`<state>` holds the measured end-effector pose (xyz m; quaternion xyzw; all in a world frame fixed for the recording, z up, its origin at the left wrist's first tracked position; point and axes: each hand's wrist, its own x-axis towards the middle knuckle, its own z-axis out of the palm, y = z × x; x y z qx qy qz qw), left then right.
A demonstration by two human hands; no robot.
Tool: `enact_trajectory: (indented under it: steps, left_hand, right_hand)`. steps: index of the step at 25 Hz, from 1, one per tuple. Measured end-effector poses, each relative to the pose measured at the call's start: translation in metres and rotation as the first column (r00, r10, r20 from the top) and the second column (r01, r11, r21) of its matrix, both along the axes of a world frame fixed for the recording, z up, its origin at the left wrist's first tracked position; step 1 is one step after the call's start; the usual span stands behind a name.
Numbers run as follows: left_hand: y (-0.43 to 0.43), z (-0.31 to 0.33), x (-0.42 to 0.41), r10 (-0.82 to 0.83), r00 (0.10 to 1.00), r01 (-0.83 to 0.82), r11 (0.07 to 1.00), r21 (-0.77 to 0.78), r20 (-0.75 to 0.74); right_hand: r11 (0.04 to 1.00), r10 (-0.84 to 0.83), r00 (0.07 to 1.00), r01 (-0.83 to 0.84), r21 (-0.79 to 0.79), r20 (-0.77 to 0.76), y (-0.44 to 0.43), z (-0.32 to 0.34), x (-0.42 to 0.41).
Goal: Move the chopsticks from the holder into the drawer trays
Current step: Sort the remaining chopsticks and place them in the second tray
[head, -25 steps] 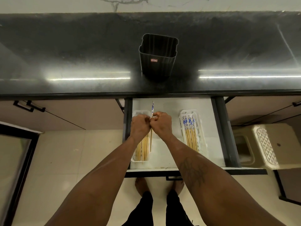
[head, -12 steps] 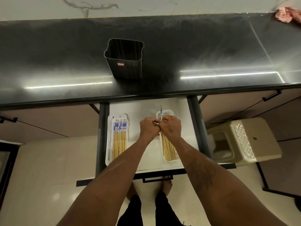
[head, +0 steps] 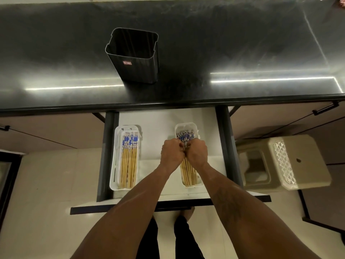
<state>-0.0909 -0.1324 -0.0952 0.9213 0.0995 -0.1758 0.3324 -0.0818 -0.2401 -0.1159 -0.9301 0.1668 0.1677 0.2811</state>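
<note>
The left hand point(head: 172, 153) and right hand point(head: 197, 152) are pressed knuckle to knuckle, both clenched with the fingers curled down and out of sight under the backs of the hands. I cannot tell whether either one is actually pinching a stick. They sit right over the middle of the right tray point(head: 186, 126), a narrow white tray lying lengthwise in the right part of the open drawer point(head: 158, 124). The chopsticks point(head: 188, 174) in it run near to far. Their plain wooden ends show on the near side of the hands, between the forearms, and their blue-and-white patterned ends show just beyond the knuckles. Well apart, against the drawer's left wall, lies the left tray point(head: 113, 165) with a second set point(head: 128, 159) laid side by side, patterned ends also at the far end. Above the drawer's far edge runs the dark, glossy tabletop point(head: 224, 43). On it, left of centre, the black holder point(head: 136, 60) stands upright with its mouth open towards the camera and a small label on its near face. To the right of the drawer a beige plastic stool point(head: 280, 161) stands on the floor point(head: 46, 184).
</note>
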Motion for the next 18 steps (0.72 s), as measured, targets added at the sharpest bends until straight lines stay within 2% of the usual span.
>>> enact_trajectory:
  steps: [8,14,18]
  left_hand:
    - [0.0045,0.0001,0.0036,0.004,1.0,-0.003,0.997,-0.073,0.014]
    - [0.0075,-0.004,0.0026,0.005,0.999,-0.001,0.997,-0.08,0.05]
    - [0.0083,-0.0046,0.0026,-0.023,0.998,0.027,0.997,-0.071,0.055]
  right_hand:
    - [0.989,0.126,0.991,-0.129,-0.068,-0.037,0.0002,-0.0005,0.0062]
    - [0.961,0.212,0.976,-0.216,-0.172,-0.041,0.005,-0.0013,0.0043]
    - [0.946,0.26,0.964,-0.267,-0.186,-0.057,0.0063,-0.001,0.0028]
